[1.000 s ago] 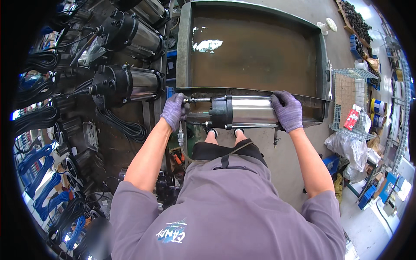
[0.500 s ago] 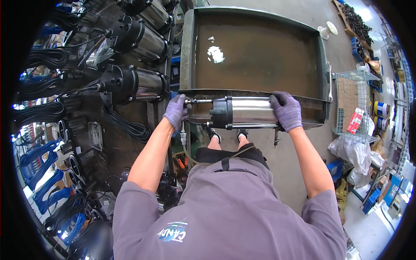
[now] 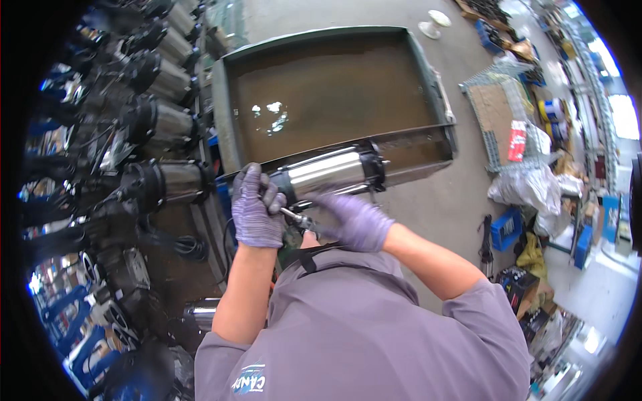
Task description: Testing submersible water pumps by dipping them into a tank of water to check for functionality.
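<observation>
A submersible pump (image 3: 326, 172) with a shiny steel body and black end caps lies along the near ledge of the water tank (image 3: 428, 121), slightly tilted in view. My left hand (image 3: 256, 212), in a purple-grey glove, is at the pump's left end, with its fingers curled round a metal hose fitting (image 3: 292, 215). The fitting sticks out from those fingers toward my other hand. My right hand (image 3: 351, 217), gloved alike, is in front of the pump by the fitting's other end. Motion smears its fingers, so their grip is unclear.
Brown water fills the tank. Several similar steel pumps (image 3: 175, 120) with black caps and cables line the left side. To the right are a wire basket (image 3: 491, 127) with cardboard, plastic bags (image 3: 528, 190) and a blue bin (image 3: 506, 228). A white spool (image 3: 433, 25) stands beyond the tank.
My right hand has left the pump's right end and come to the fitting. My left hand has shifted from the pump's rod end to the fitting. The view has turned and moved right.
</observation>
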Action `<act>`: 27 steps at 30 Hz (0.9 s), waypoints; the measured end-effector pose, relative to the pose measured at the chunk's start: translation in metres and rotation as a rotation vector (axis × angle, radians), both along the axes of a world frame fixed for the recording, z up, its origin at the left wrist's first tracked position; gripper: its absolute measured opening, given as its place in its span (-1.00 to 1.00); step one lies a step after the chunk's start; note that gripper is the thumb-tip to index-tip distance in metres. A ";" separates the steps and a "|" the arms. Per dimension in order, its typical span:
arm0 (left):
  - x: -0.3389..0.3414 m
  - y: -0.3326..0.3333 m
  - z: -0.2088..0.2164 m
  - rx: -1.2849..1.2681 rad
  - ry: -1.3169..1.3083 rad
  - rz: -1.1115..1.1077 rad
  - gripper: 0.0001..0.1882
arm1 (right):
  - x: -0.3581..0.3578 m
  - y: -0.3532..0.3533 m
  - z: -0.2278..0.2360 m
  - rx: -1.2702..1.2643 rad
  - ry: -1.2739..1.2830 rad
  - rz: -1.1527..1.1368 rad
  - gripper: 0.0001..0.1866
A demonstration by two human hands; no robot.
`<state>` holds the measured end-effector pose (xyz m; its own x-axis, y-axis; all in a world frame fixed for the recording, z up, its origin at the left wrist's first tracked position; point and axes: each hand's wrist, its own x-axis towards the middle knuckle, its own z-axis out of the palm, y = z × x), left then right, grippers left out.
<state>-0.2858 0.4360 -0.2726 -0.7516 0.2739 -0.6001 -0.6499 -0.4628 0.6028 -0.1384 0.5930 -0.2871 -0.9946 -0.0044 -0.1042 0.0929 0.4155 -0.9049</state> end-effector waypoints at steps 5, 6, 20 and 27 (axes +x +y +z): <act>0.044 0.041 0.008 -0.149 0.482 -0.409 -0.59 | 0.061 0.036 0.008 0.020 -0.408 -0.128 -0.51; 0.036 0.030 -0.008 -0.215 0.736 -0.440 -0.51 | 0.079 0.059 0.016 0.027 -0.408 -0.171 -0.54; -0.047 -0.157 -0.128 -1.252 0.915 -1.202 -0.54 | 0.195 0.311 -0.186 0.407 -0.781 -0.859 -0.42; -0.010 -0.175 -0.097 -1.119 0.504 -1.216 -0.61 | 0.166 0.248 -0.145 0.667 -0.446 -0.836 -0.64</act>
